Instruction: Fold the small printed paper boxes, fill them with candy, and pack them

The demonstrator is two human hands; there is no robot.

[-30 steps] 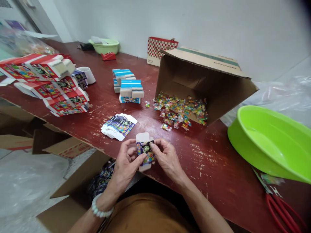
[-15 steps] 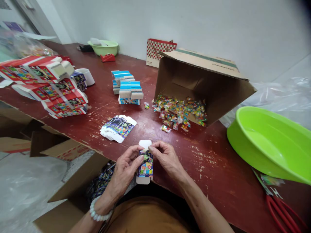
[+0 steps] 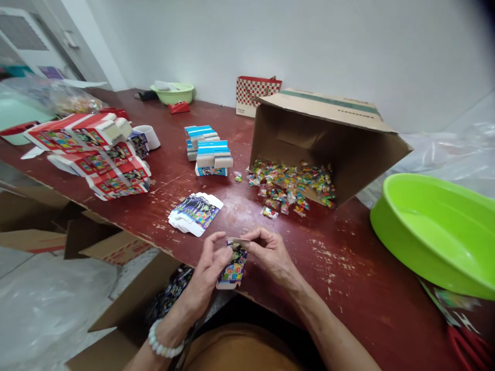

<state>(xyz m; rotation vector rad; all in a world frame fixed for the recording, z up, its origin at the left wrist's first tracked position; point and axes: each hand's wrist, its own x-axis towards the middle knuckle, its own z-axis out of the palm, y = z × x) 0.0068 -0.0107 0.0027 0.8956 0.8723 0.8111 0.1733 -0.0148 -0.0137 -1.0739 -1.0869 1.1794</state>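
A small purple printed candy box (image 3: 235, 265) is between my hands at the table's front edge. My left hand (image 3: 212, 267) grips its left side, thumb across the printed face. With thumb and fingers pinched, my right hand (image 3: 269, 251) holds the top flap, which is folded over toward me. The bottom flap sticks out below. Just beyond my hands lies a fanned stack of flat purple boxes (image 3: 197, 212). Wrapped candies (image 3: 288, 185) spill out of a cardboard carton (image 3: 367, 154) tipped on its side, further back.
Bundles of red boxes (image 3: 112, 170) and blue boxes (image 3: 212, 154) stand on the worn red table (image 3: 340, 252). A green basin (image 3: 433, 242) and red-handled scissors (image 3: 464, 340) are on the right. Below the left edge, an open carton (image 3: 131, 293) holds dark purple packets.
The box's top flap, upright before, is now bent over with my right fingers on it. The view has shifted slightly, so the table's things appear lower and further right.
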